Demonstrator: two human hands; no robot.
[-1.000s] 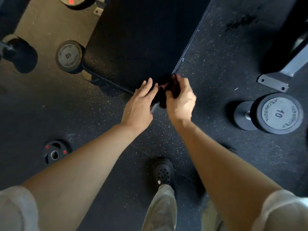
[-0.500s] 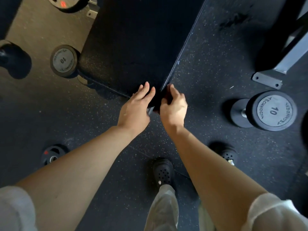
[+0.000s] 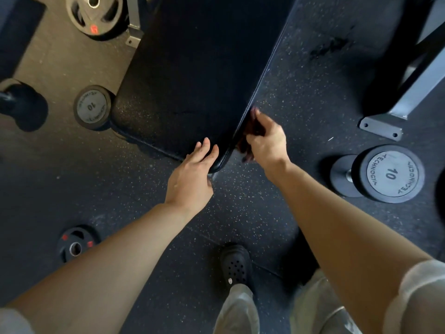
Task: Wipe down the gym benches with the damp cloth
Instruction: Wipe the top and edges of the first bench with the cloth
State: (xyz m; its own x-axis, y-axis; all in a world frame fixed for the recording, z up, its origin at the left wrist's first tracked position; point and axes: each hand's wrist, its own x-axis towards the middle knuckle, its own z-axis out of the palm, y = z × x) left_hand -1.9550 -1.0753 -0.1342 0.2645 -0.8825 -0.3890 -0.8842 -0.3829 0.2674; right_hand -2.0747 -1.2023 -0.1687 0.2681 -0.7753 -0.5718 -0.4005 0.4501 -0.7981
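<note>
The dark cloth (image 3: pixel 250 131) is bunched in the curled right hand (image 3: pixel 267 141) and pressed on the bench (image 3: pixel 192 80) side edge. The flat, open left hand (image 3: pixel 192 174) is rested on the near corner. The cloth looks soft and light (probably floppy), so a full handful is best held.

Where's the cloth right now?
In the head view, the cloth is gripped in the right hand, against the bench pad's right side edge near its corner.
</note>
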